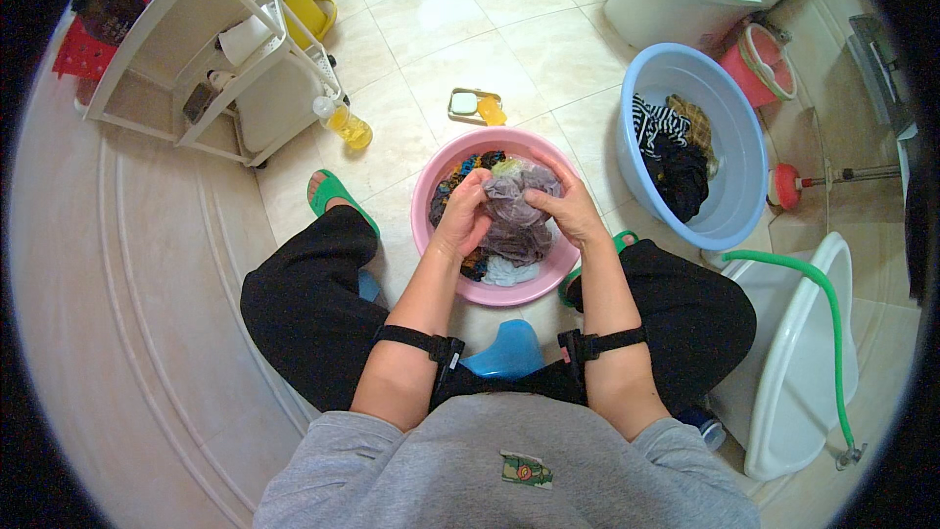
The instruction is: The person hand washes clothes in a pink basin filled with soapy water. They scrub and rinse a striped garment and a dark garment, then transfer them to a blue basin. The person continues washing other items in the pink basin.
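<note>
Between my two hands is a wet, grey-purple piece of cloth [519, 198], bunched up over a pink basin [423, 225]. My left hand [464, 214] grips its left side, and my right hand [568, 204] holds the right side with the thumb pressed on top. The lower part of the cloth hangs into the basin. Other laundry lies in there: a dark patterned garment [448, 186] at the left and a light blue cloth [509, 271] at the near side. How much water the basin holds is hidden.
A soap dish [462, 119] with soap and an orange piece lies beyond the basin. At right stands a blue tub [634, 152] of dark and striped clothes. A bottle of yellow liquid [350, 127], a white shelf cart [284, 118], a toilet [676, 0] and a green hose [837, 333] surround me.
</note>
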Action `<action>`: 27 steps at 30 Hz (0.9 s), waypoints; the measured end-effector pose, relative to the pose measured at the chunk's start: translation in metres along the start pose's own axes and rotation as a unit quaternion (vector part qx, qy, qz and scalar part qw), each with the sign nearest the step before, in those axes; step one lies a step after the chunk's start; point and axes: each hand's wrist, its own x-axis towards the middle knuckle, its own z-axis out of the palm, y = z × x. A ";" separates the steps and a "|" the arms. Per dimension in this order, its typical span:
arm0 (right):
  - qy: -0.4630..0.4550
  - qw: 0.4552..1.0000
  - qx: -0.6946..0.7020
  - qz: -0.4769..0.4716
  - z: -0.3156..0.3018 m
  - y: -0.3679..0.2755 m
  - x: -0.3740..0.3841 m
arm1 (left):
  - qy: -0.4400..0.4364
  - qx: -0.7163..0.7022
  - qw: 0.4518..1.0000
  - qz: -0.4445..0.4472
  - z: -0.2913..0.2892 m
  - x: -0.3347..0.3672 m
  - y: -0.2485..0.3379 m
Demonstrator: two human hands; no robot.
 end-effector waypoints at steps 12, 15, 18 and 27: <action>0.200 0.960 -0.168 -0.099 0.000 0.027 0.009 | 0.233 -0.011 0.972 0.037 0.001 0.003 -0.002; 0.236 0.946 -0.208 -0.074 0.031 0.025 0.004 | 0.247 -0.003 0.968 0.030 -0.004 0.008 -0.020; 0.126 0.914 -0.342 -0.176 0.075 0.017 -0.018 | 0.241 0.013 0.970 0.007 -0.015 0.013 -0.036; 0.137 0.851 -0.505 -0.035 0.076 0.031 0.011 | 0.335 0.023 0.941 -0.041 -0.003 0.006 -0.051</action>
